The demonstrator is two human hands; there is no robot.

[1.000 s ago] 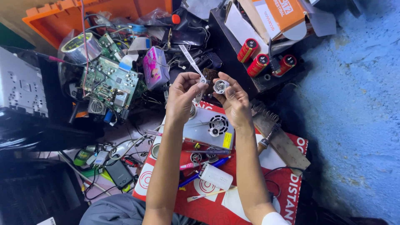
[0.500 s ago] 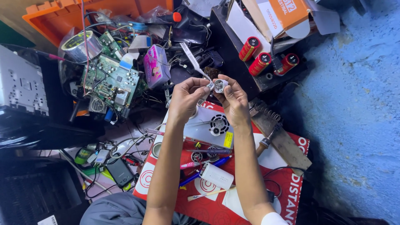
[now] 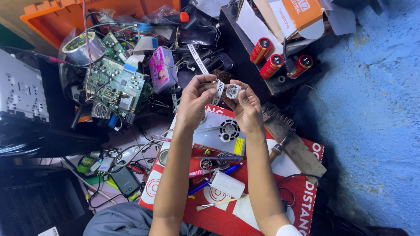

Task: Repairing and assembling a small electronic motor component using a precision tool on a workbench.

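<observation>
Pinching one small round silvery metal part, left hand and right hand both grip it. Three red cylindrical capacitors lie beyond, and one green circuit board sits left.

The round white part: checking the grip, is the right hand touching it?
Touching. The head view shows right hand fingertips pinching the round white part.

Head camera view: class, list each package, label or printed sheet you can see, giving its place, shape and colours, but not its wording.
Cardboard box: top right, orange and white, flaps open.
Small pouch: left of the left hand, pink and purple, rectangular.
Printed sheet: under the forearms, red with white shapes.
Yellow label: on the grey fan unit, small rectangle.
Paper strip: above the hands, narrow, white.
</observation>
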